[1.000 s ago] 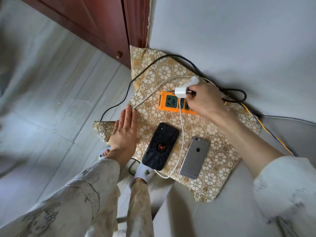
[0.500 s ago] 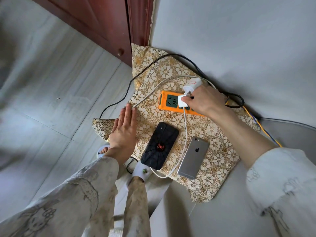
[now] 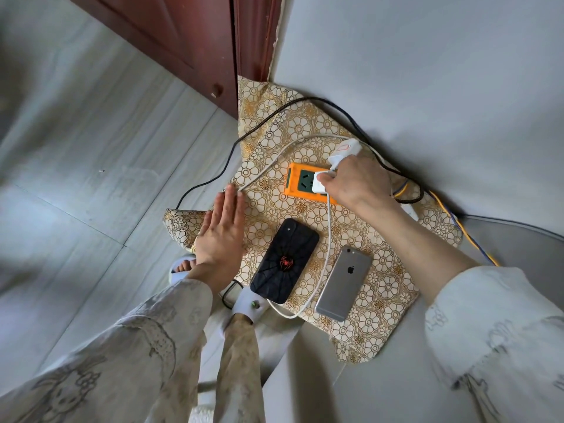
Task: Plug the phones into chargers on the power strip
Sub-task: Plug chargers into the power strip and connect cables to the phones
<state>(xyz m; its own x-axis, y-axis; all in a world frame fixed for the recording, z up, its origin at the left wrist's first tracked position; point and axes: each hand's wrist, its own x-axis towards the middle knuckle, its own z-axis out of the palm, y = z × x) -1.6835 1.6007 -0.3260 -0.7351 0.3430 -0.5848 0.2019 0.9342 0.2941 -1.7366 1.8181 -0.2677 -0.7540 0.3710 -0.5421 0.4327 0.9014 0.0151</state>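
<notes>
An orange power strip (image 3: 293, 182) with green sockets lies on a floral cloth (image 3: 378, 288). My right hand (image 3: 355, 183) grips a white charger (image 3: 319, 184) pressed against the strip's second socket. A second white charger (image 3: 345, 149) sits just behind my fingers. A white cable (image 3: 328, 236) runs from the held charger down between two phones lying face down: a black phone with a red spider case (image 3: 285, 261) and a silver phone (image 3: 345, 283). My left hand (image 3: 221, 233) rests flat on the cloth, left of the black phone, fingers together.
A black cord (image 3: 268, 117) loops over the cloth's far side, and yellow-blue wires (image 3: 457, 227) trail right along the grey wall. A dark red door (image 3: 189, 41) stands at the back. My slippered feet (image 3: 247, 303) are under the cloth's near edge.
My right hand carried the white charger from above the strip down onto its socket and now presses it in. The left hand stayed flat on the cloth.
</notes>
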